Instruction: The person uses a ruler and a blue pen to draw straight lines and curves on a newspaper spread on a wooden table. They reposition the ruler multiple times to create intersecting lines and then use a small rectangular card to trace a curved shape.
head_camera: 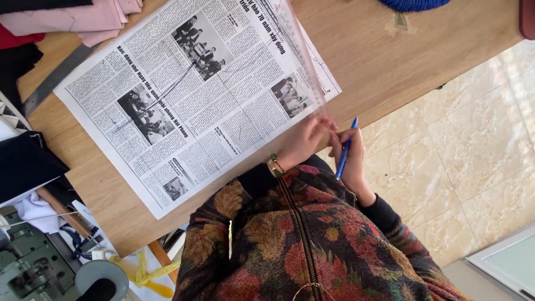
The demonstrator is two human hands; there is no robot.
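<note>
A newspaper sheet lies spread on a wooden table, with thin pen lines drawn across it. My left hand, with a bracelet at the wrist, holds the near end of a long clear ruler that reaches across the paper's right edge; the ruler looks blurred. Right beside it, just off the table's edge, my right hand grips a blue pen with its tip pointing up. My patterned jacket fills the lower middle of the view.
Folded pink cloth and black cloth lie at the table's left, beside a grey metal ruler. A sewing machine and yellow tape sit at lower left. A blue item is at the top. Tiled floor lies right.
</note>
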